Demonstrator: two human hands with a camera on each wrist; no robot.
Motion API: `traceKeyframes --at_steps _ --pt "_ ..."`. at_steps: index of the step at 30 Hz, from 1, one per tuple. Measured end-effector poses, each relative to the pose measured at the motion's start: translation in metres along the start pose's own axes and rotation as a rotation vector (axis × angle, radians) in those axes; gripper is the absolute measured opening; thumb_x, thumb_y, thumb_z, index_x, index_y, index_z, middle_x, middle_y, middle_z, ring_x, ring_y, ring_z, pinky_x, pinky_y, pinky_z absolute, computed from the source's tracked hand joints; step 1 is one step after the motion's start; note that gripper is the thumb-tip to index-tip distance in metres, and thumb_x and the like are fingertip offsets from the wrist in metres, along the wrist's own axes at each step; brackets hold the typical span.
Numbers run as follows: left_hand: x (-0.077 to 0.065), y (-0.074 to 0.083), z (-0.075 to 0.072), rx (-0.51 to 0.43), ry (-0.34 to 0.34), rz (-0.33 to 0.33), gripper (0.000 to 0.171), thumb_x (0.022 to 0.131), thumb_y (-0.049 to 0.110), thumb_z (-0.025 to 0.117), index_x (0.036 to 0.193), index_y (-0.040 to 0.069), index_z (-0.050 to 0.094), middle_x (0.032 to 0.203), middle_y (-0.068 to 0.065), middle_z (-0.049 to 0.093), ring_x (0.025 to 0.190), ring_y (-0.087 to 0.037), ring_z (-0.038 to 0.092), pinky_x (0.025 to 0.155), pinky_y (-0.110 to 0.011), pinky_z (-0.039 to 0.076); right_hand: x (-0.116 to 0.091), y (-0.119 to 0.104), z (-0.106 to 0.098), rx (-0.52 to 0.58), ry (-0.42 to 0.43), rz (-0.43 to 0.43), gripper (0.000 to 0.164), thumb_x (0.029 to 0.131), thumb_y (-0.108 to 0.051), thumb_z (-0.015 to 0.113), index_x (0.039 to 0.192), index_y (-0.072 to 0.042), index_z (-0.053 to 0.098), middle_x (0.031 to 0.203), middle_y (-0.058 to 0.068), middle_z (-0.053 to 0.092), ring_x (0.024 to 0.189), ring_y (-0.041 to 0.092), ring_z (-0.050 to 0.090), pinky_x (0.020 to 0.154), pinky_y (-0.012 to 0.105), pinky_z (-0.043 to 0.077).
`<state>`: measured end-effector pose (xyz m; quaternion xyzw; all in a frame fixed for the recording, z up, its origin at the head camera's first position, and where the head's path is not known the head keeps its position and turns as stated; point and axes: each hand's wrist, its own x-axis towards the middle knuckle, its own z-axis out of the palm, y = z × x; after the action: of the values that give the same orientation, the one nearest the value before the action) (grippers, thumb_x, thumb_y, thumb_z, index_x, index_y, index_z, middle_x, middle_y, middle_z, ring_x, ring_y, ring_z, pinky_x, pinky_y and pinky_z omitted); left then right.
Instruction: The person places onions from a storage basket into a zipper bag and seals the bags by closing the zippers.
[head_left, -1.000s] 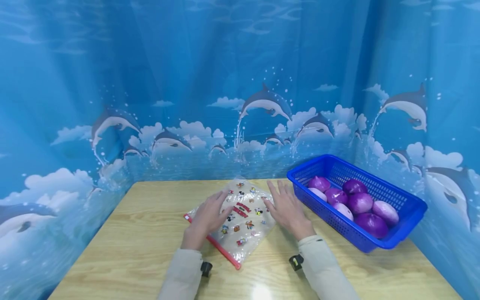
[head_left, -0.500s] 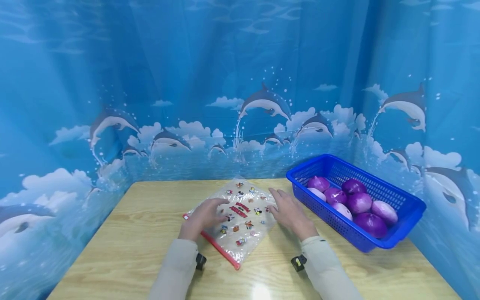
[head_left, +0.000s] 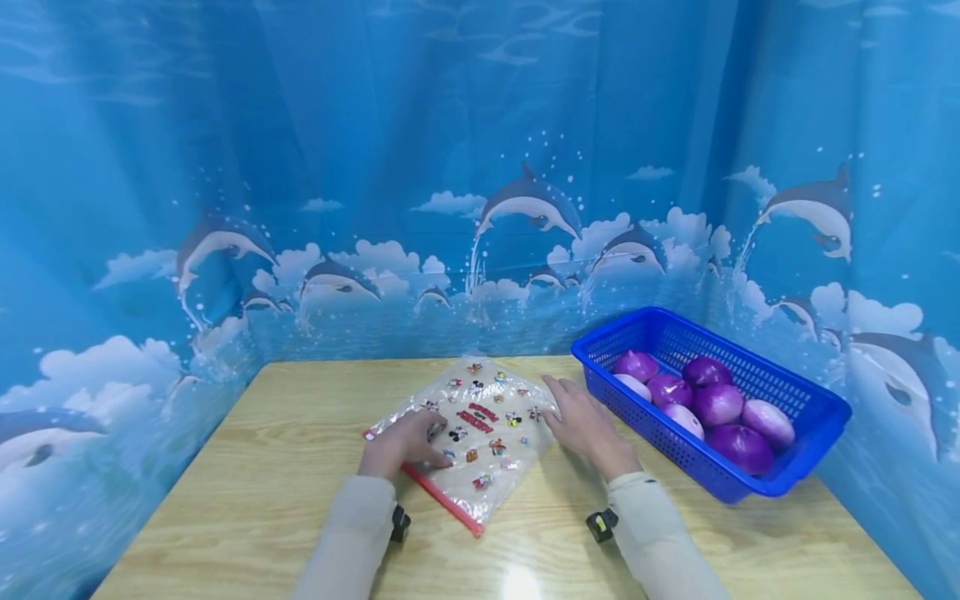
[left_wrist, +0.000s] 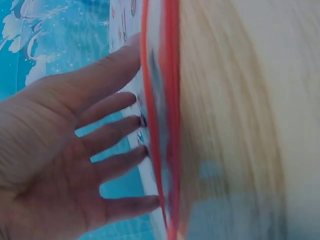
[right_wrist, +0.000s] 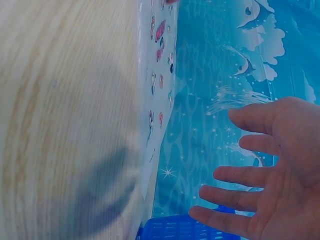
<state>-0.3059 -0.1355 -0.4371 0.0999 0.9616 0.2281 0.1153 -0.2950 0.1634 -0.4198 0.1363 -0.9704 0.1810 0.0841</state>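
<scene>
A clear plastic zip bag (head_left: 491, 450) with small cartoon prints and a red edge strip lies flat at an angle on the wooden table. Over its left side is my left hand (head_left: 405, 442), fingers slightly bent. In the left wrist view, that hand's fingertips (left_wrist: 142, 152) are right at the film, and the red strip (left_wrist: 172, 110) shows as two lines with a gap between them. My right hand (head_left: 588, 425) hovers beside the bag's right corner, its fingers (right_wrist: 235, 197) spread and holding nothing in the right wrist view.
To the right, a blue plastic basket (head_left: 806, 417) holds several purple and whitish onions (head_left: 720, 406). A blue curtain (head_left: 420, 167) printed with dolphins hangs behind and beside the wooden table (head_left: 247, 500).
My left hand has come down closer to the bag and its fingers have bent. The bag's far part has shifted slightly left. My right hand has drifted a little to the right.
</scene>
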Motion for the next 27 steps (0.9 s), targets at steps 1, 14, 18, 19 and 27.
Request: traceKeyframes --at_steps 1,14,18,19,27 --pt "-0.001 0.001 0.000 0.017 0.008 -0.011 0.077 0.073 0.033 0.093 0.141 0.011 0.062 0.151 -0.015 0.056 0.142 -0.039 0.049 0.122 -0.059 0.041 0.000 0.000 0.000 -0.005 0.003 -0.001 0.061 0.102 -0.027 0.062 0.156 -0.007 0.041 0.153 0.026 0.050 0.141 0.046 0.049 0.115 0.067 0.045" --pt "-0.008 0.022 0.017 0.202 0.169 -0.034 0.047 0.068 0.039 0.095 0.089 0.008 0.068 0.080 -0.003 0.064 0.075 -0.021 0.057 0.071 -0.039 0.056 -0.001 0.001 0.000 -0.002 -0.004 -0.014 0.061 0.101 -0.025 0.064 0.155 -0.005 0.042 0.152 0.028 0.050 0.141 0.047 0.049 0.119 0.064 0.042" --pt "-0.013 0.034 0.023 0.243 0.200 -0.058 0.047 0.070 0.042 0.094 0.086 0.007 0.067 0.076 -0.004 0.062 0.070 -0.021 0.057 0.066 -0.037 0.057 -0.002 0.002 0.000 0.002 -0.016 -0.014 0.062 0.102 -0.026 0.062 0.156 -0.005 0.041 0.154 0.028 0.048 0.143 0.047 0.046 0.121 0.065 0.040" --pt "-0.014 0.037 0.024 0.249 0.199 -0.067 0.048 0.070 0.043 0.094 0.087 0.007 0.067 0.076 -0.004 0.063 0.070 -0.021 0.057 0.067 -0.038 0.058 -0.002 0.002 0.000 0.004 -0.020 -0.013 0.062 0.102 -0.027 0.062 0.156 -0.006 0.040 0.155 0.028 0.047 0.144 0.046 0.045 0.121 0.065 0.039" --pt "-0.003 0.019 0.006 -0.148 0.081 0.050 0.050 0.078 0.024 0.089 0.124 0.013 0.073 0.127 -0.009 0.073 0.119 -0.033 0.066 0.104 -0.055 0.058 -0.003 0.004 -0.002 0.023 -0.035 0.022 0.062 0.103 -0.029 0.060 0.158 -0.008 0.038 0.158 0.025 0.044 0.146 0.046 0.043 0.120 0.068 0.038"
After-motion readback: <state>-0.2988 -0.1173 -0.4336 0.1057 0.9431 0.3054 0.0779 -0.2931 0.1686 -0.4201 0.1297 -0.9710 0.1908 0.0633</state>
